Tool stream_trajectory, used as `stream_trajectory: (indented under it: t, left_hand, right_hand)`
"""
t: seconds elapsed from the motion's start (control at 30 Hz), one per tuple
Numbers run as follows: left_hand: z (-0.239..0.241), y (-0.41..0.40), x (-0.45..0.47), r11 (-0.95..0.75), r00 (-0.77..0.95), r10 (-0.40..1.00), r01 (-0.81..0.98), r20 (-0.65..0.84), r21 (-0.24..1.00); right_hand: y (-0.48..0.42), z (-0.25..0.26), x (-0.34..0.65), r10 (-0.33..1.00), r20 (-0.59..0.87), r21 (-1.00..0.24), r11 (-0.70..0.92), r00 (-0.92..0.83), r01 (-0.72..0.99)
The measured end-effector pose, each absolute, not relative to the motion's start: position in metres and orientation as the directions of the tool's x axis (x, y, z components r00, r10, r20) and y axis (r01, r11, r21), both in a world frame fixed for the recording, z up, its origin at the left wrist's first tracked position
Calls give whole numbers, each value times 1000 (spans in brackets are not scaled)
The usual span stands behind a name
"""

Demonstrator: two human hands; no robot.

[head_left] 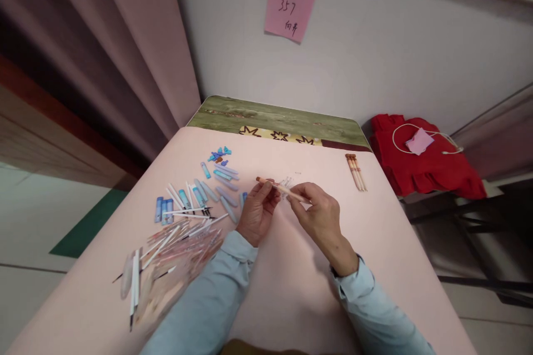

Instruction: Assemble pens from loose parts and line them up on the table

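Observation:
A slim pen [285, 188] with a brown end and a pale barrel lies across both hands above the table. My left hand [259, 211] is closed on it near the brown end, thumb on top. Toward the other end, my right hand [320, 213] pinches the pen between thumb and fingers. Small clear parts [287, 181] lie just behind the pen, partly covered by it. Left of my left hand are pale blue pen barrels [227, 197] and bright blue printed sleeves [200, 197]. White refills with dark tips [135, 277] lie in a loose heap nearer to me.
Several brown-topped pens [356, 172] lie side by side at the right of the pink table cover [316, 299]. Small blue and brown pieces [219, 154] are grouped at the back left. A red cloth [425, 161] carrying a white cable sits beyond the right edge.

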State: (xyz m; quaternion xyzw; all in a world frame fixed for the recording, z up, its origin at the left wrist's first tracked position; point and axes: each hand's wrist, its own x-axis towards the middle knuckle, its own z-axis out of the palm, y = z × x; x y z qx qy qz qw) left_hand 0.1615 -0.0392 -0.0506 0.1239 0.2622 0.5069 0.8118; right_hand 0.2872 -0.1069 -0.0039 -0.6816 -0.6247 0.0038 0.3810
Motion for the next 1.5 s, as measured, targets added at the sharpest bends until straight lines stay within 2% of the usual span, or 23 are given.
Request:
stream_trajectory:
  t: [0.17,0.3,0.43,0.63,0.77,0.93,1.17,1.4,1.5]
  left_hand:
    - [-50,-40,163,431,337,902,-726,-268,537]
    - [-49,-41,163,423,327,906,-670,-269,610]
    - [-46,-42,162,424,318,905,-634,-282,647]
    - [-50,-45,168,453,358,892,-707,-278,543]
    - [-53,-44,169,451,362,892,-747,-270,488]
    - [-52,-37,164,418,296,903,-772,-310,479]
    - [-51,-36,162,416,277,902,-760,-330,499]
    - [-53,-39,162,428,302,899,-761,-318,488]
    - [-51,-38,161,441,313,891,-769,-329,464]
  right_hand:
    - [-106,-8,285,857,444,-539,24,260,842]
    - [-107,-9,284,890,364,-549,-33,274,835]
    - [-107,-8,285,930,262,-494,-100,258,864]
    - [-104,-8,283,948,165,-438,-176,271,882]
    - [-105,-7,283,949,130,-494,-190,288,849]
    - [-106,-2,290,953,118,-584,-160,278,796]
    - [-106,-2,291,929,170,-599,-167,328,783]
    - [-106,0,289,961,63,-651,-164,269,741]
    - [-106,0,289,950,126,-671,-132,287,730]
